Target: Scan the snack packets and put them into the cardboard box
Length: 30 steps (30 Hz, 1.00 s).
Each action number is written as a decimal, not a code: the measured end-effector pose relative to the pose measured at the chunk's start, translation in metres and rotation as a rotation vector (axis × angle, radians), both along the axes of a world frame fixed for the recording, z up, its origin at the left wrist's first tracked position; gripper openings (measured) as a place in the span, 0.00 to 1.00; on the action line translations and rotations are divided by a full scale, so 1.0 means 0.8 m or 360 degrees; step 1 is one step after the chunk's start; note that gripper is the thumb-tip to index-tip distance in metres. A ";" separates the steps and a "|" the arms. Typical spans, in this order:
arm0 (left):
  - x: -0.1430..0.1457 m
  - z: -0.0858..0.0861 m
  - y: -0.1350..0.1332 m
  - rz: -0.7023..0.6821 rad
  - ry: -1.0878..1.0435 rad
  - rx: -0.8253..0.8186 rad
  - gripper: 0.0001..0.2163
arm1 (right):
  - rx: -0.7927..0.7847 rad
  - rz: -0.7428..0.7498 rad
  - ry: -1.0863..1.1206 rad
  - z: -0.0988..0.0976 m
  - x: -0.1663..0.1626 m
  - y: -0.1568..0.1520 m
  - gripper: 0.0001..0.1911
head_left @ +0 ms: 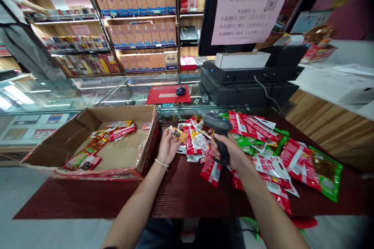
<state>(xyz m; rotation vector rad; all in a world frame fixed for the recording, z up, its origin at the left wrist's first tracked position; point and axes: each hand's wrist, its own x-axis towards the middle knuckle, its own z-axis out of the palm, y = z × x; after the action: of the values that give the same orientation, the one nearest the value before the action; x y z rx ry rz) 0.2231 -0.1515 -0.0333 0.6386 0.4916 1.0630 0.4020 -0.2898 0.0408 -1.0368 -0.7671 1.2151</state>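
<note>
My left hand (168, 146) holds a small orange-yellow snack packet (180, 135) with a dark label, pinched at its left end. Wrapped around the grip of a black barcode scanner (217, 124) is my right hand (226, 148); the scanner's head points left, above the pile. Red snack packets (193, 140) lie under and beside the held one. To the left, an open cardboard box (128, 171) contains several small packets (122, 131) in red, orange and green wrappers.
More red packets (300, 161) and green packets (329, 175) spread across the right of the dark red table (181, 198). Behind stand a glass counter (117, 89), a red mouse pad (163, 95), and a monitor with a pink notice (248, 11). A person (20, 27) is at the shelves, far left.
</note>
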 end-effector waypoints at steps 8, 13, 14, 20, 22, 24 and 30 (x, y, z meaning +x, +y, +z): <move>-0.017 -0.003 0.007 -0.0156 -0.0061 -0.0356 0.21 | -0.0217 0.0208 -0.0087 -0.032 -0.021 0.015 0.15; -0.006 -0.001 0.006 -0.0208 -0.0126 -0.0374 0.19 | -0.0328 0.0264 -0.0240 -0.041 -0.031 0.005 0.17; -0.003 -0.001 0.005 -0.0200 -0.0138 -0.0343 0.18 | -0.0359 0.0291 -0.0273 -0.042 -0.031 0.004 0.17; 0.002 0.004 -0.002 -0.0090 -0.0206 -0.0271 0.23 | -0.0498 0.0407 -0.0529 -0.053 -0.028 0.006 0.19; 0.000 0.005 -0.001 -0.0064 -0.0254 -0.0270 0.23 | -0.0527 0.0428 -0.0608 -0.057 -0.029 0.005 0.19; -0.001 0.006 0.001 -0.0063 -0.0306 -0.0235 0.23 | -0.0561 0.0478 -0.0638 -0.061 -0.029 0.004 0.17; -0.001 0.006 0.005 -0.0057 -0.0338 -0.0210 0.24 | -0.0552 0.0552 -0.0609 -0.058 -0.029 0.002 0.13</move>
<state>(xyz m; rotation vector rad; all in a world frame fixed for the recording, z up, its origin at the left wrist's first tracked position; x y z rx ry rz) 0.2227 -0.1474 -0.0286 0.4110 0.3604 1.0418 0.3785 -0.2884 -0.0057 -1.4927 -1.0897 1.5013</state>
